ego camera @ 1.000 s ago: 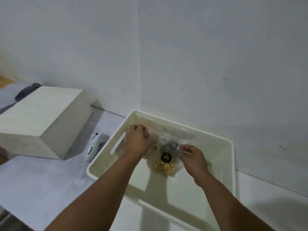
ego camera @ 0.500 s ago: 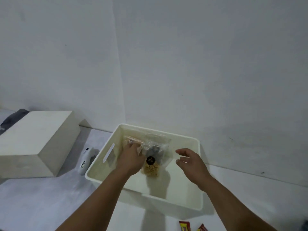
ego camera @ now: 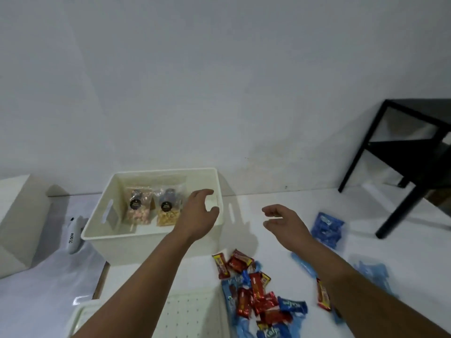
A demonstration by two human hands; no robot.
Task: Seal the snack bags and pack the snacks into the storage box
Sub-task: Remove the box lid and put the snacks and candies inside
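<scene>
Two clear snack bags, one with pinkish pieces (ego camera: 138, 209) and one with yellow pieces (ego camera: 168, 211), are seen standing side by side against the far wall of the white storage box (ego camera: 156, 242), each showing a round dark label; they appear to be propped there so that room is left in front for more. Whether their tops are sealed cannot be told. The left hand (ego camera: 199, 213) is held above the box's right part, its grip loose and nothing held. The right hand (ego camera: 284, 222) hovers over the white surface (ego camera: 273, 247) to the right of the box, fingers relaxed and empty as well. A heap of red and blue wrapped snacks (ego camera: 256, 296) lies on the surface near the person, with blue packets (ego camera: 327, 229) further right. It is judged that these loose snacks are to be gathered next. A white handheld device (ego camera: 73, 234), possibly a sealer, is laid just left of the box.
</scene>
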